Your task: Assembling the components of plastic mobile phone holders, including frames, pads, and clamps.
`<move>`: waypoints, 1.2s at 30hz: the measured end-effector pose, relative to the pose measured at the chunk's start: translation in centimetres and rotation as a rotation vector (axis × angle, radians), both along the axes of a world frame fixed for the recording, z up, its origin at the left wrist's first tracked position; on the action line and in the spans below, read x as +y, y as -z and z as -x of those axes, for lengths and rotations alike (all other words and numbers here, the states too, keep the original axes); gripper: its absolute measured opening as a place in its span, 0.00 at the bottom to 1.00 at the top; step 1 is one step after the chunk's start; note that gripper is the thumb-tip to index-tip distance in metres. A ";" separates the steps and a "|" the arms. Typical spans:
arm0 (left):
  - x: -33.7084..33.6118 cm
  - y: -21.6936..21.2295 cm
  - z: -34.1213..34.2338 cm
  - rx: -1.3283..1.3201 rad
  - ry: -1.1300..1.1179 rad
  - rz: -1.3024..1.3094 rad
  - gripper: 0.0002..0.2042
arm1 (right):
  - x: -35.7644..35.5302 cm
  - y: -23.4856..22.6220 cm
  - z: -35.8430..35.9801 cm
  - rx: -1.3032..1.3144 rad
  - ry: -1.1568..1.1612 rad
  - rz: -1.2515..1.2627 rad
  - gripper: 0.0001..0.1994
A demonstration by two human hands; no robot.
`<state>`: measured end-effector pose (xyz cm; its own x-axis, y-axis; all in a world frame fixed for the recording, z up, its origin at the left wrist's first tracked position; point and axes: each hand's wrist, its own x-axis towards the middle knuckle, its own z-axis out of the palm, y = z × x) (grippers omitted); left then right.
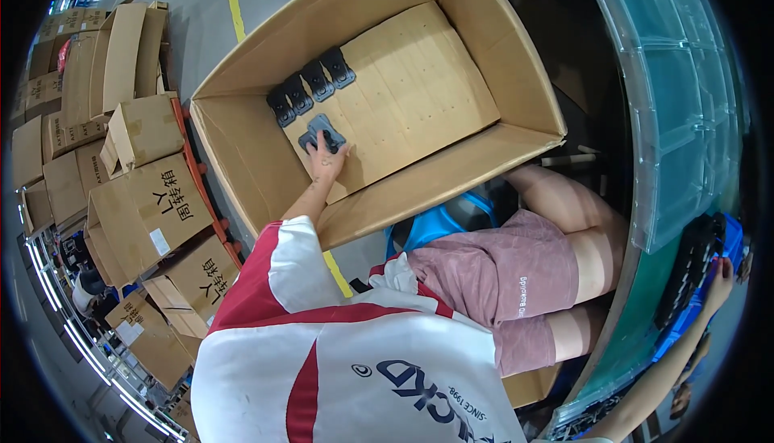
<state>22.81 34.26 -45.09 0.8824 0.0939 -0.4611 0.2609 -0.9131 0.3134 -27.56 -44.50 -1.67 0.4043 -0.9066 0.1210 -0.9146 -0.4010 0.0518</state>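
Five dark plastic parts in cardboard box: four in a row, fifth part grasped by left hand; right hand, fingers curled on a black stack; concrete floor.

Bright even light, strong fisheye bending

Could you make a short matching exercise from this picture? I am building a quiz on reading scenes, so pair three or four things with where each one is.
Things:
1. left hand
2. right hand
3. row of four dark parts
4. folded cartons

Places:
A. stacked on the person's left, outside the big box
B. on a dark part on the floor of the open cardboard box
C. lined up inside the box, beyond the left hand
D. at a stack of black parts by the blue bin

Pairs: 1-B, 2-D, 3-C, 4-A
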 end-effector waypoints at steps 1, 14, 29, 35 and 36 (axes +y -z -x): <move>-0.5 -0.2 0.4 0.004 -0.001 0.000 0.44 | 0.0 0.0 -0.1 0.009 -0.004 0.018 0.19; 5.2 0.6 -12.5 -0.207 0.253 -0.179 0.40 | 0.2 -0.1 0.4 0.007 0.003 0.022 0.20; -0.5 -4.1 -2.8 0.396 0.567 0.290 0.33 | -0.6 0.2 1.1 0.086 0.011 0.117 0.19; -3.8 -1.0 -12.4 -0.231 0.395 0.137 0.31 | 1.3 0.0 0.1 -0.044 -0.036 0.203 0.18; -4.1 0.6 -14.4 -0.325 0.376 0.097 0.34 | 2.7 -0.1 -0.9 -0.064 -0.043 0.250 0.18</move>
<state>37.24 30.14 -45.68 0.9465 -0.2871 -0.1474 -0.2053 -0.8879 0.4117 -26.71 -41.78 -1.60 0.4258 -0.8275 0.3661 -0.9018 -0.4211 0.0969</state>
